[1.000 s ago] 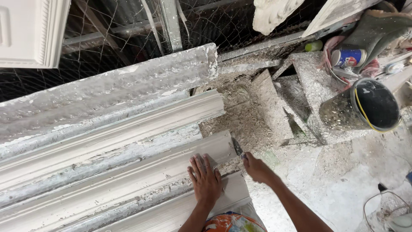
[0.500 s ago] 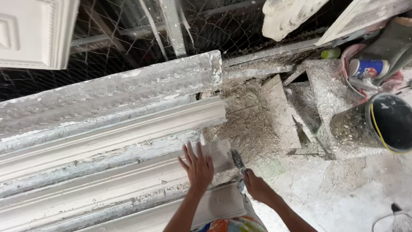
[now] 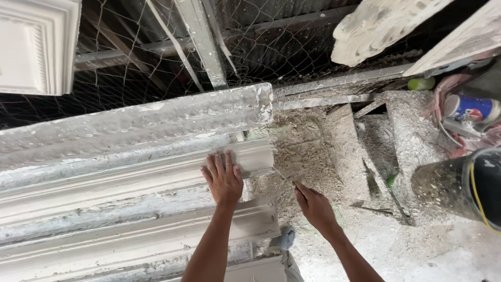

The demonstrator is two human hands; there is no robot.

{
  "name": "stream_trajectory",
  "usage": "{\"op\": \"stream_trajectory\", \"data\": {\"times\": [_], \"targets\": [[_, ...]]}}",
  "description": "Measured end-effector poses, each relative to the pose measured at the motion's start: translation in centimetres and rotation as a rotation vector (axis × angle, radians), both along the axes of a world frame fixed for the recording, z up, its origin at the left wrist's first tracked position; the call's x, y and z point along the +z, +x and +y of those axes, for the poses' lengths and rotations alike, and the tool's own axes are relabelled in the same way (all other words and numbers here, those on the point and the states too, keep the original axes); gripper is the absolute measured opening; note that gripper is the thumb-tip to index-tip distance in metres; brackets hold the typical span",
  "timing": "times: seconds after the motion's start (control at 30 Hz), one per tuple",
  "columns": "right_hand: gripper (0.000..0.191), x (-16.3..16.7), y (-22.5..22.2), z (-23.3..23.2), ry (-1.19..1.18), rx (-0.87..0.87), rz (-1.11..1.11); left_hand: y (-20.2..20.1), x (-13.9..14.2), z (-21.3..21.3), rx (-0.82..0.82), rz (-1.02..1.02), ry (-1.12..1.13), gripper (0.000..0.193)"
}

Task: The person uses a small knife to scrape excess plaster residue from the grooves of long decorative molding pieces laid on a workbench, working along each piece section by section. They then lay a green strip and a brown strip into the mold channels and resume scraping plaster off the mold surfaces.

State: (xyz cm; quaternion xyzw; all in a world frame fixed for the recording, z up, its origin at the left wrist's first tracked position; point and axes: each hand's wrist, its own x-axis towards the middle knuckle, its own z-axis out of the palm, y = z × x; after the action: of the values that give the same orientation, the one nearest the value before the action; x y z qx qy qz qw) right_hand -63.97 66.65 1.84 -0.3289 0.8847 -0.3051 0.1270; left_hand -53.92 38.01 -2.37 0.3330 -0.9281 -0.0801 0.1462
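The left hand (image 3: 223,177) lies flat, fingers spread, palm down on the end of a white plaster moulding (image 3: 130,177). The right hand (image 3: 313,206) is closed around the handle of a thin blade (image 3: 282,176). The blade tip meets the end face of the moulding, just right of the left hand's fingertips.

Below the left forearm lies a second moulding strip (image 3: 135,237), parallel to the first. Above the left hand sits a rough, crusted mould casing (image 3: 141,117), also parallel, with its end level with the moulding's end.

To the right of both hands, plaster debris (image 3: 297,151) covers the surface. Further right stand grey, plaster-coated slabs (image 3: 412,136). At the far right edge is a dark bucket (image 3: 459,188) with a yellow rim line. Beyond it lies a blue and white can (image 3: 472,108).

Furthest away, wire mesh (image 3: 156,57) spans the background. A white framed panel (image 3: 36,47) occupies the top left corner.
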Motion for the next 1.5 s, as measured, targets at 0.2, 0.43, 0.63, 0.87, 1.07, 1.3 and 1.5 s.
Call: {"op": "stream_trajectory", "data": {"times": [0.2, 0.43, 0.63, 0.87, 1.07, 1.3, 1.5], "targets": [[0.046, -1.7, 1.6, -0.8, 0.336, -0.242, -0.353, 0.1, -0.4, -0.1, 0.008, -0.047, 0.028, 0.058], [0.04, -2.4, 2.1, -0.3, 0.29, -0.224, -0.273, 0.1, 0.1, -0.2, 0.004, -0.061, 0.015, 0.058], [0.039, -2.9, 0.8, -4.9, -0.056, -0.154, -0.031, 0.2, 0.1, -0.1, -0.001, -0.061, 0.026, 0.057], [0.042, 0.2, -2.9, -3.7, -0.096, -0.038, 0.134, 0.1, 0.0, -0.3, 0.007, -0.038, 0.054, 0.057], [0.045, 1.3, -5.0, -7.7, 0.23, -0.112, -0.249, 0.0, 0.1, -0.3, 0.007, -0.036, 0.073, 0.056], [0.04, 0.1, -5.4, -7.3, 0.217, -0.063, -0.212, 0.1, -0.2, -0.4, 0.002, -0.079, 0.029, 0.058], [0.044, -0.8, -4.1, -9.0, -0.117, -0.376, -0.461, 0.0, -0.1, -0.8, 0.028, -0.105, 0.08, 0.058]]}}
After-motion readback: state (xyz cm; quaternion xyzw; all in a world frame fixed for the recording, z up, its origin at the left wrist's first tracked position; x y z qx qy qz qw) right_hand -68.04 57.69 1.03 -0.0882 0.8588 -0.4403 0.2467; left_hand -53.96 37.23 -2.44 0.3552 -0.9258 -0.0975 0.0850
